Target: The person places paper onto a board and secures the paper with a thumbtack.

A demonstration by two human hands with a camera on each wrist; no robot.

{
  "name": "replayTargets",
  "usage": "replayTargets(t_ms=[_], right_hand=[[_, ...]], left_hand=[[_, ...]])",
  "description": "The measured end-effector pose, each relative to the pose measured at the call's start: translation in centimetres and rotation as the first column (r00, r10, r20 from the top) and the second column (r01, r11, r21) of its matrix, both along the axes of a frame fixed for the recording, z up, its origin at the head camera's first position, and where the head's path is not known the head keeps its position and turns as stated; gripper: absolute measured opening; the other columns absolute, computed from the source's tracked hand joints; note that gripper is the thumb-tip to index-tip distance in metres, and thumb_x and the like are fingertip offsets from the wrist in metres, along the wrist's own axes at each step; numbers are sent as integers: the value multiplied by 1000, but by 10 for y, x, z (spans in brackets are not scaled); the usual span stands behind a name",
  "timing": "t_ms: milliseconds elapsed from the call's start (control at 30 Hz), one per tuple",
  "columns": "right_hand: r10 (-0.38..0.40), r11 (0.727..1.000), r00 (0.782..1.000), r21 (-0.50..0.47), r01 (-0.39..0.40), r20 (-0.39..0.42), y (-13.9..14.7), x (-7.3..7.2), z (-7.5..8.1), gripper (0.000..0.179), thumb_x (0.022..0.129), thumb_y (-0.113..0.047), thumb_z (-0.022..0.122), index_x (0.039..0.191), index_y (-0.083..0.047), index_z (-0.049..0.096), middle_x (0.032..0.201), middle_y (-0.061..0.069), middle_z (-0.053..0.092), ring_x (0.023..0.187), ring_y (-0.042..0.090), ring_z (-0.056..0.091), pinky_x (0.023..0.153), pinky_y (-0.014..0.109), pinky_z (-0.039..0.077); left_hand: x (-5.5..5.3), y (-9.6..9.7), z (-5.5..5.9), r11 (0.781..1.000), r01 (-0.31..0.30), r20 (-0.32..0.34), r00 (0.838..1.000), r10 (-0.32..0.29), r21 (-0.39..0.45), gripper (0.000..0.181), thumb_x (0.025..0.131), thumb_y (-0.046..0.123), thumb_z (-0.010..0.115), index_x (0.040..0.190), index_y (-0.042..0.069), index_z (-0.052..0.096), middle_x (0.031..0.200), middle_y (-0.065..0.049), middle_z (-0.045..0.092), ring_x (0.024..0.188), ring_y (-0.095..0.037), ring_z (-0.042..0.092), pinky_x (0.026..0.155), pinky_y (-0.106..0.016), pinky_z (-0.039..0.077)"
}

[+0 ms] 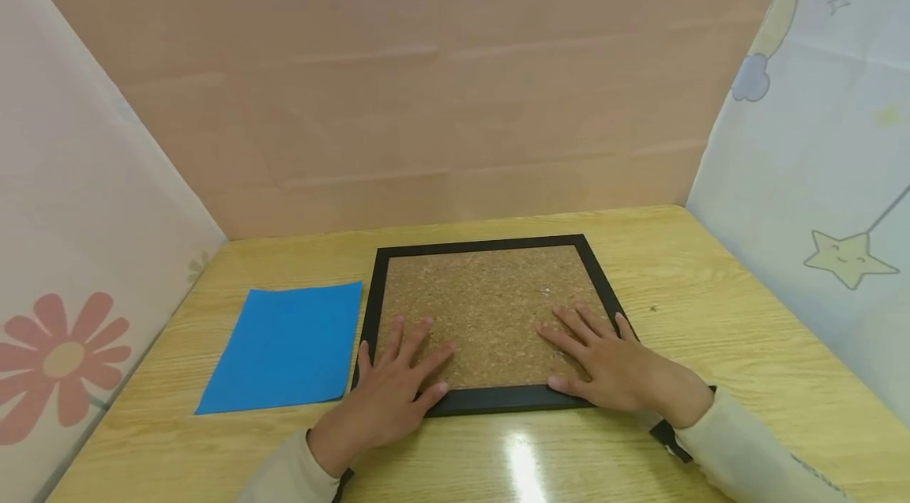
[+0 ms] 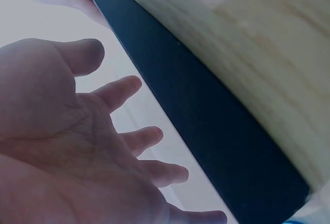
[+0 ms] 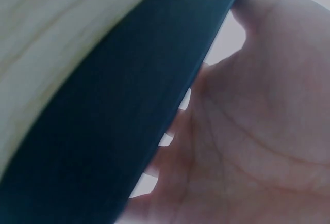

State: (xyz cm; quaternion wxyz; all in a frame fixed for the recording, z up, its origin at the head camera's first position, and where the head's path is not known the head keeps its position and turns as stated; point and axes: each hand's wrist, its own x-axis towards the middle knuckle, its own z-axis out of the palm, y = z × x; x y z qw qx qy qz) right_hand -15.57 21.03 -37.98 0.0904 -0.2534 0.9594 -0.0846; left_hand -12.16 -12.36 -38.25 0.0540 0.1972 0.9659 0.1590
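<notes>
A corkboard in a black frame lies flat on the wooden table. Over its near left corner is my left hand, palm down with the fingers spread. My right hand spreads over the near right corner, its thumb at the front edge of the frame. In the left wrist view, the left palm faces the camera beside the dark frame edge, gripping nothing. The right wrist view has the right palm close to the frame, which hides its fingertips.
A blue sheet lies left of the board on the table. Behind stands a plain peach backdrop. Patterned panels, one with a flower and one with a star, close off the sides. A small shiny mark shows on the cork.
</notes>
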Motion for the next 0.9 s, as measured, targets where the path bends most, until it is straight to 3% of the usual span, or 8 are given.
replayTargets(t_ms=[233,467,700,833,900], right_hand=[[9,1000,1000,-11,-9,-5,0,0,0,71,96,-68,42,157,-33,30,168,9,17,153,44,14,108,81,8],[11,999,1000,-32,-11,-3,3,1,-1,71,96,-68,43,157,-33,30,168,9,19,152,46,14,107,82,7],[14,999,1000,-32,-14,-2,2,0,-1,71,96,-67,44,157,-32,32,167,10,21,152,47,15,106,82,8],[13,999,1000,-32,-13,-6,2,0,-1,71,96,-69,43,157,-34,31,167,10,20,152,46,15,106,82,8],[12,999,1000,-31,-12,-6,2,1,-1,72,95,-69,43,157,-34,30,167,10,19,152,46,15,106,82,8]], left_hand=[[0,-3,4,1000,3,-8,1000,-3,6,49,103,45,49,151,37,42,168,-3,16,155,-42,3,104,-85,7],[-14,-25,11,995,-75,-60,995,79,62,48,103,38,53,148,23,49,166,-10,21,154,-45,-1,103,-86,6],[-37,-79,28,984,-166,-103,980,171,58,62,100,37,60,154,18,38,162,-25,22,147,-58,9,97,-84,26],[-49,-122,37,966,-226,-28,973,231,125,79,93,30,71,157,9,28,158,-37,15,140,-64,19,99,-77,34],[-52,-142,40,959,-260,0,965,261,109,85,90,29,74,156,6,26,155,-39,15,136,-64,26,97,-74,37]])
